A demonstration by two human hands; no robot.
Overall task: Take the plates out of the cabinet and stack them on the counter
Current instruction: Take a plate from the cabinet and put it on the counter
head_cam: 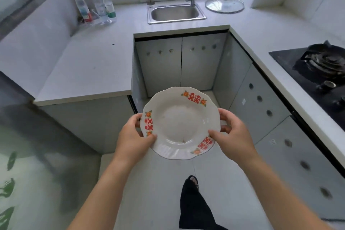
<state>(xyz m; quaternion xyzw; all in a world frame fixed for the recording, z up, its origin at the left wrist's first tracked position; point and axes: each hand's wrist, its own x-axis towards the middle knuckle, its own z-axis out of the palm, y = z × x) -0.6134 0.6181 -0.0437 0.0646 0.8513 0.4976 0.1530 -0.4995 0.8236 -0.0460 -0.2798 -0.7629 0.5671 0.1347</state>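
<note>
Both hands were closed on the plate [180,123], left hand [133,137] and right hand [234,134] at opposite rims; the bare bench [84,73] lay forward-left, nearer the left hand.

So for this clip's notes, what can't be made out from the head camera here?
- Underside of the plate: faces away; left hand and right hand cover parts of its rim.
- Cabinet contents: the doors are shut.
- Stove: cut off by the right edge.
- Bottle labels: too small and blurred.
- Any stack on the counter: none in view.
</note>
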